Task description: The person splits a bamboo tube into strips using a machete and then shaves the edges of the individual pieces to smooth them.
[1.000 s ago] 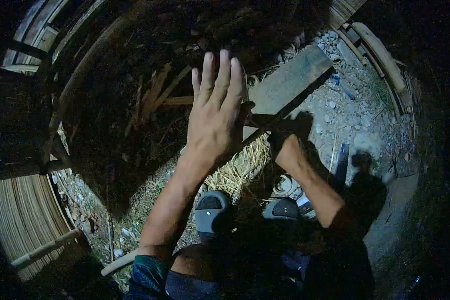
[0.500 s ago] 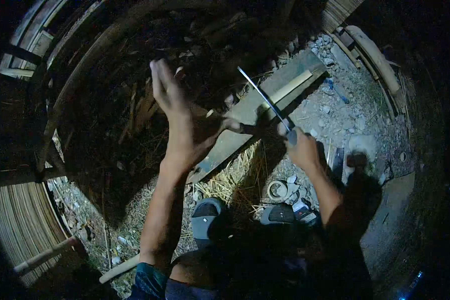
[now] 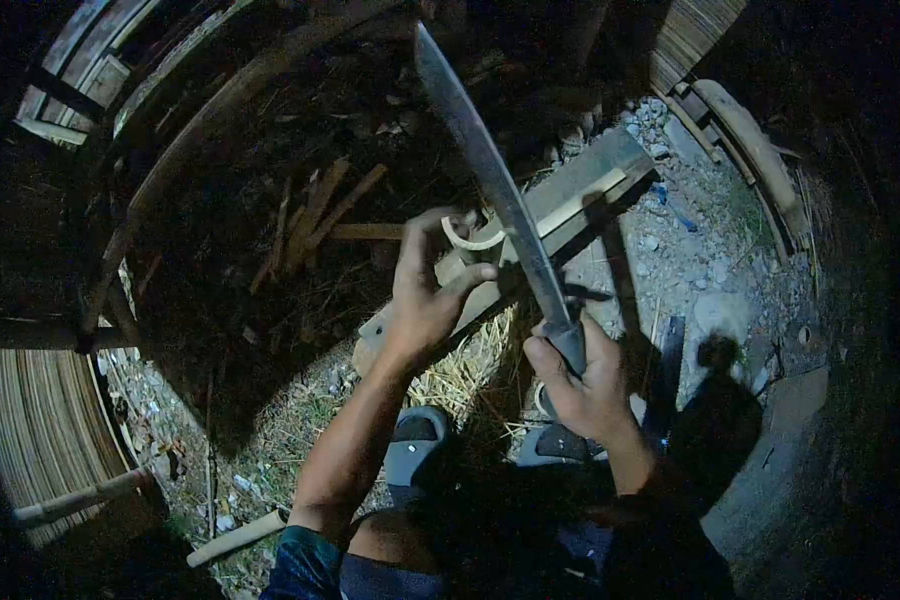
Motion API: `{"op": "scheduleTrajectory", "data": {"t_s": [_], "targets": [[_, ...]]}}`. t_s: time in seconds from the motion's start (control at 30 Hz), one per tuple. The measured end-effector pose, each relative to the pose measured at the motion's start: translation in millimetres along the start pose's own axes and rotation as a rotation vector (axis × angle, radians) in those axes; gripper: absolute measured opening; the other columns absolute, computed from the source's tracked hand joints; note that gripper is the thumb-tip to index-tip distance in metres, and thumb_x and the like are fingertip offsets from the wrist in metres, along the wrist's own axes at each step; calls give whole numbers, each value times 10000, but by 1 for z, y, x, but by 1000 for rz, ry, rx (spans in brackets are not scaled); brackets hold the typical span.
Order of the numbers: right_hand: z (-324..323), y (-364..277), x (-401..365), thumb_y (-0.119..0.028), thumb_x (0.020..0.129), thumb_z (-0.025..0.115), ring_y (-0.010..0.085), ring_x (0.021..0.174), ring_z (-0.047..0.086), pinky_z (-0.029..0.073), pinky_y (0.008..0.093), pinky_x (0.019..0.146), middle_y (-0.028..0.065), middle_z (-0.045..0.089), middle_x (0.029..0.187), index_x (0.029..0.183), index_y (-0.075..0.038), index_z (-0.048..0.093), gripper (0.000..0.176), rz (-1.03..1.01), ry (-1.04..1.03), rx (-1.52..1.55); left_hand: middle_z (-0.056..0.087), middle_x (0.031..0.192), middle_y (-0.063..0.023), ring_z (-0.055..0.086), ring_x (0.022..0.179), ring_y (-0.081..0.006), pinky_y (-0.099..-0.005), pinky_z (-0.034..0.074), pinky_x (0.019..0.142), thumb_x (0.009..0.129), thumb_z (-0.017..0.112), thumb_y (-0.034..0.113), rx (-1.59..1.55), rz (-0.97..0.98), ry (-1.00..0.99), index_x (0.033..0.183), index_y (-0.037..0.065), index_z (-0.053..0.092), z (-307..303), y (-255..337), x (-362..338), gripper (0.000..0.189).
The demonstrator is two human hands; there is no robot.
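My left hand (image 3: 428, 300) is closed around a piece of split bamboo (image 3: 458, 238), whose pale cut edge shows as a half-ring between fingers and thumb. Gripped by its dark handle in my right hand (image 3: 592, 385) is a machete (image 3: 490, 170), the long blade slanting up and to the left. In this view the blade passes close to the right end of the bamboo piece. Beneath both hands lies a wooden plank (image 3: 610, 150), running diagonally. A long pale strip (image 3: 582, 203) rests along its right part.
Straw (image 3: 470, 365) lies below the plank, close to my sandalled feet (image 3: 416, 440). Rubble (image 3: 710, 245) covers the ground on the right. Broken wood pieces (image 3: 315, 215) are on the dark ground to the left. A bamboo-slat surface (image 3: 45, 440) stands at the far left.
My left hand has come down and right from its raised, spread pose and now grips the bamboo piece. The machete has moved lower and nearer, its broad blade side now showing.
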State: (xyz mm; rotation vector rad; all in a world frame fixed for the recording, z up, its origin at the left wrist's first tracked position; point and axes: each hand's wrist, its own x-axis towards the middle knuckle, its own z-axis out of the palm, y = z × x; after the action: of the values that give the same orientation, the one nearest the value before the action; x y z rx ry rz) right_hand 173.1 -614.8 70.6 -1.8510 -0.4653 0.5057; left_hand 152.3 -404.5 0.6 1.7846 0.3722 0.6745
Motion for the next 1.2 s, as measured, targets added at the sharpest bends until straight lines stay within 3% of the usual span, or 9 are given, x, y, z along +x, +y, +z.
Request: {"op": "scheduleTrajectory", "data": {"t_s": [0.07,0.13,0.17,0.33,0.43,0.7,0.8,0.9,1.2], "targets": [[3,0,-5,-296,936,678,177,646,620,488,338,606,85,653,743,977,-11,590,302,7,21,18,588,1076,-74,584,992,-162,-315,498,874,765,823,22,16,72,-249,1225,48,496,-1,-6,-2,565],[2,-2,-8,-279,969,618,281,684,670,506,373,626,163,661,771,1041,18,581,308,78,24,-51,601,1043,-77,574,976,-159,-307,479,878,770,819,29,-34,-8,-261,1159,32,517,0,-5,-3,493],[2,-4,-9,-279,969,618,281,684,670,506,373,626,163,661,771,1041,18,581,308,81,30,-50,613,1010,-80,565,959,-156,-300,460,882,775,815,35,-77,-95,-257,1093,16,537,0,-5,-4,422],[1,-22,-8,-264,967,611,426,727,664,507,455,612,213,667,806,1063,29,566,311,-85,35,-196,600,959,-70,557,905,-144,-285,465,819,792,800,27,12,45,-260,1051,26,542,-2,-8,-4,365],[5,-21,-7,-260,964,614,440,738,665,513,468,613,222,666,805,1070,37,553,322,-113,29,-217,589,945,-65,553,881,-134,-274,464,795,801,792,19,33,-35,-285,999,21,538,-2,-4,-5,322],[5,-21,-5,-260,962,620,441,671,649,485,481,565,227,641,737,1086,45,543,337,-83,-16,-236,572,898,-45,551,865,-145,-279,463,791,780,807,5,36,137,-250,932,21,530,5,-2,-4,317],[5,-19,-6,-264,965,618,434,666,651,483,474,557,223,639,731,1079,45,546,337,-96,13,-263,575,922,-48,551,865,-155,-289,465,791,787,799,-5,25,21,-290,926,28,527,4,-10,-4,306],[6,-19,-4,-262,964,619,436,667,650,484,476,555,229,638,732,1078,52,549,341,-76,-2,-261,573,934,-48,550,859,-148,-282,466,785,799,786,-15,82,115,-286,938,34,528,1,-8,-4,297],[9,-16,-6,-269,954,641,458,668,647,504,482,565,235,648,750,1127,68,549,390,-122,53,-275,580,938,-50,553,850,-128,-266,474,750,820,738,-66,-25,53,-212,972,37,541,5,11,-9,269]]}}
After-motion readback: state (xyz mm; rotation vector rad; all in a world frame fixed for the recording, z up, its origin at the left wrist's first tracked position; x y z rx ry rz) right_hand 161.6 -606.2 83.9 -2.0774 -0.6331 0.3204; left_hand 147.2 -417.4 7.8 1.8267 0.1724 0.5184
